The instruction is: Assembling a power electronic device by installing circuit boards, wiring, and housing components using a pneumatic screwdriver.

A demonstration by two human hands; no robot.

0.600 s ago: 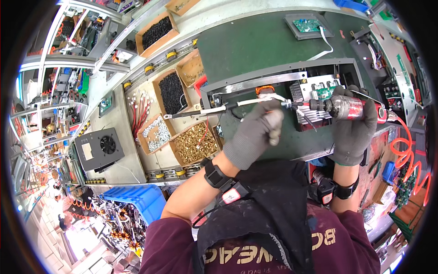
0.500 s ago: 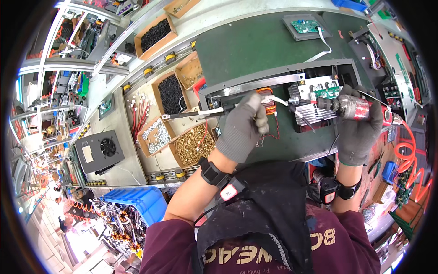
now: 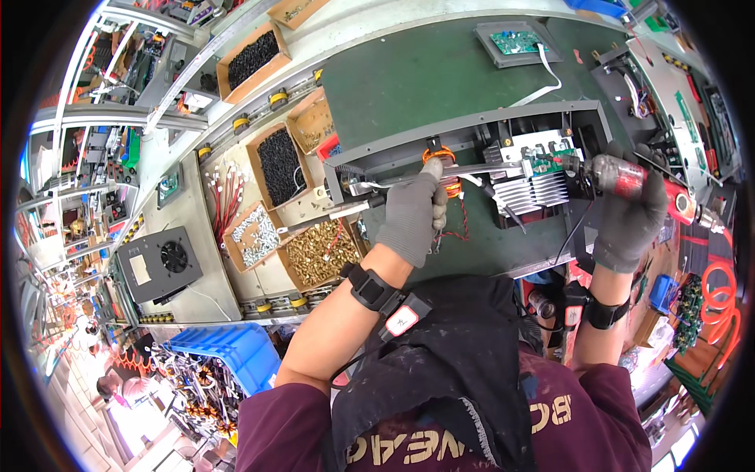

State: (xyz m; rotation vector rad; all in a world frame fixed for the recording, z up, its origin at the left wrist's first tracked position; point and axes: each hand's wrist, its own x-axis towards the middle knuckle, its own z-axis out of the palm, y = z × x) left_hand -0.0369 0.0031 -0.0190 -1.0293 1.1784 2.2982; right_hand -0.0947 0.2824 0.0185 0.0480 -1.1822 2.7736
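My left hand (image 3: 413, 214), in a grey glove, is closed round a white cable (image 3: 346, 212) with a lug on its left end. Its fingertips lie against a flat silver metal bar (image 3: 480, 169), in front of a coil wound in orange wire (image 3: 437, 154). My right hand (image 3: 629, 220), also gloved, grips a red and grey air screwdriver (image 3: 625, 179) by its body. The driver's nose points left, close to a green circuit board (image 3: 553, 160) and a finned silver heat sink (image 3: 535, 193) inside a grey metal case (image 3: 464, 130).
Open boxes of brass fasteners (image 3: 322, 252), silver screws (image 3: 255, 236) and black screws (image 3: 279, 165) stand left of the case. A fan unit (image 3: 161, 263) lies farther left. A tray with a board (image 3: 515, 43) sits behind. An orange coiled air hose (image 3: 720, 291) hangs at right.
The screwdriver has drawn back to the right from the heat sink. The metal bar has come lower, against my left hand's fingers. The whole view has shifted slightly.
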